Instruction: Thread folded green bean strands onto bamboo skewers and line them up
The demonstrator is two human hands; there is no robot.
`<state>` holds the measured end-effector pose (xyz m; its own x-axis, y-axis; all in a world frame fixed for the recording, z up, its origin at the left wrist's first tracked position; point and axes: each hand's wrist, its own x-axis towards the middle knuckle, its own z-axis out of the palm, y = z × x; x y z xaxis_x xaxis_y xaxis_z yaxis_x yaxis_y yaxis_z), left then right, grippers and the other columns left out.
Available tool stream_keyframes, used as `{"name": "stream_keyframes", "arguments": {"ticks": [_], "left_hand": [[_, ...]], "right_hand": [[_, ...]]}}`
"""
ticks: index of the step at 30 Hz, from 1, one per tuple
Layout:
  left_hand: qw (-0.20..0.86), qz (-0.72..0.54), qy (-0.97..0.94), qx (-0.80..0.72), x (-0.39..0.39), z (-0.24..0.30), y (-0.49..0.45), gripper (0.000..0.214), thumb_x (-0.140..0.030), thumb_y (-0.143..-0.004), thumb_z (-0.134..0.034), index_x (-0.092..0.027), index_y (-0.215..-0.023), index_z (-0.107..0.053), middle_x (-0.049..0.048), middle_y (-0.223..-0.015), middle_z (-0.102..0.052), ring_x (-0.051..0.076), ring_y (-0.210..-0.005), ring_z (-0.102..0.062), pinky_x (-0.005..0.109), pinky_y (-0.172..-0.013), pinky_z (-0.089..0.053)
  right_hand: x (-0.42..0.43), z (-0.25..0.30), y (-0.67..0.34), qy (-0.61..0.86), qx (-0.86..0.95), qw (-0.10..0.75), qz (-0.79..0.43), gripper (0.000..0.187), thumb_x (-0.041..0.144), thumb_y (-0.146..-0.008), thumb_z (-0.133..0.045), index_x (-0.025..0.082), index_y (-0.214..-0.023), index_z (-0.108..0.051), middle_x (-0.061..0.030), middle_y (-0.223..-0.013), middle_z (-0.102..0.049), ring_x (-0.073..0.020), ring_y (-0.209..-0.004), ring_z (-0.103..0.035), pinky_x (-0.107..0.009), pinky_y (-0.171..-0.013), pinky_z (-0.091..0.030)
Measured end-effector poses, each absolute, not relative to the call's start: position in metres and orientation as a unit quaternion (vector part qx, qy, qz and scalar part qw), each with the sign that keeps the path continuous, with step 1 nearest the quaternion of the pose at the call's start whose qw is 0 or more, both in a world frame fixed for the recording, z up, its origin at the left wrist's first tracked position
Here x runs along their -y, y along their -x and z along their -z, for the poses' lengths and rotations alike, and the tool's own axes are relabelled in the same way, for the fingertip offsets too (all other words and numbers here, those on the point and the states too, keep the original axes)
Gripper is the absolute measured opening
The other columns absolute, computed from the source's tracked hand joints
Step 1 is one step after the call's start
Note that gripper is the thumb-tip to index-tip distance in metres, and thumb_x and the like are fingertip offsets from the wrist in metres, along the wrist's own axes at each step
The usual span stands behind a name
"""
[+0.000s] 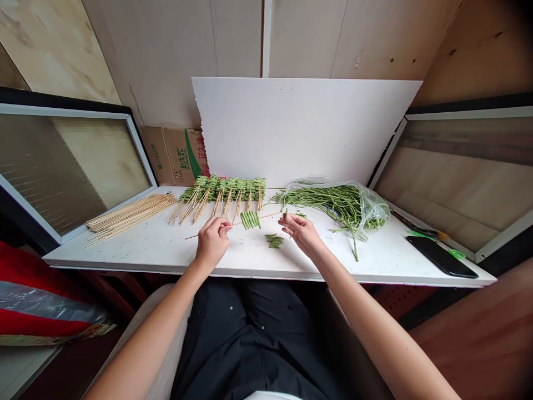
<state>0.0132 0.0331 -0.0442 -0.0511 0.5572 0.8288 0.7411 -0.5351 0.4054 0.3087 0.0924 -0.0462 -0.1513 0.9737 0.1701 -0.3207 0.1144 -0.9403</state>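
Note:
My left hand [213, 239] is closed round a thin wooden skewer [270, 215], whose blunt end sticks out to the left of the fist. Several short green bean pieces [250, 220] are threaded side by side on its middle. At the skewer's far end, my right hand [300, 230] pinches one short bean piece [285, 213] between thumb and fingers. Whether the tip has entered that piece I cannot tell. Just below the skewer lies a small pile of cut bean pieces [273, 240] on the white table [250, 264].
Finished bean skewers [237, 189] are stacked at the back. Bare skewers [131, 216] lie on the left. Long green beans [333, 200] spill from a clear plastic bag [370, 208] on the right. A black phone [441, 256] and scissors [414, 225] lie at the right end. A white board [308, 128] stands behind.

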Motion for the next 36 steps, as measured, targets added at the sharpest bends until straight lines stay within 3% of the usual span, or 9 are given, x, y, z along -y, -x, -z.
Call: {"name": "stream_keyframes", "arguments": {"ticks": [5, 18, 36], "left_hand": [[0.085, 0.545, 0.690, 0.469, -0.0308, 0.0425, -0.0154, 0.020, -0.004, -0.090, -0.056, -0.020, -0.088, -0.067, 0.0037, -0.087, -0.069, 0.018, -0.077, -0.068, 0.030, -0.073, -0.054], [0.081, 0.547, 0.692, 0.464, -0.0305, 0.0455, -0.0193, 0.020, -0.004, -0.090, -0.055, -0.020, -0.088, -0.067, 0.0047, -0.087, -0.069, 0.019, -0.078, -0.068, 0.031, -0.072, -0.056], [0.092, 0.545, 0.692, 0.464, -0.0295, 0.0435, -0.0189, 0.020, -0.004, -0.091, -0.054, -0.020, -0.087, -0.066, 0.0042, -0.087, -0.068, 0.018, -0.077, -0.067, 0.029, -0.072, -0.055]], "right_hand": [[-0.0859, 0.0377, -0.3078, 0.287, 0.460, 0.556, -0.630, 0.044, 0.052, -0.069, -0.096, 0.025, -0.101, -0.080, -0.0078, -0.121, -0.079, -0.0260, -0.123, -0.071, -0.034, -0.097, -0.059], [-0.0850, 0.0375, -0.3060, 0.270, 0.451, 0.558, -0.642, 0.035, 0.044, -0.071, -0.097, 0.025, -0.096, -0.081, -0.0052, -0.114, -0.080, -0.0246, -0.121, -0.072, -0.024, -0.082, -0.062], [-0.0882, 0.0428, -0.3096, 0.266, 0.464, 0.555, -0.637, 0.030, 0.042, -0.074, -0.094, 0.024, -0.096, -0.082, -0.0063, -0.116, -0.080, -0.0298, -0.128, -0.070, -0.030, -0.084, -0.068]]}}
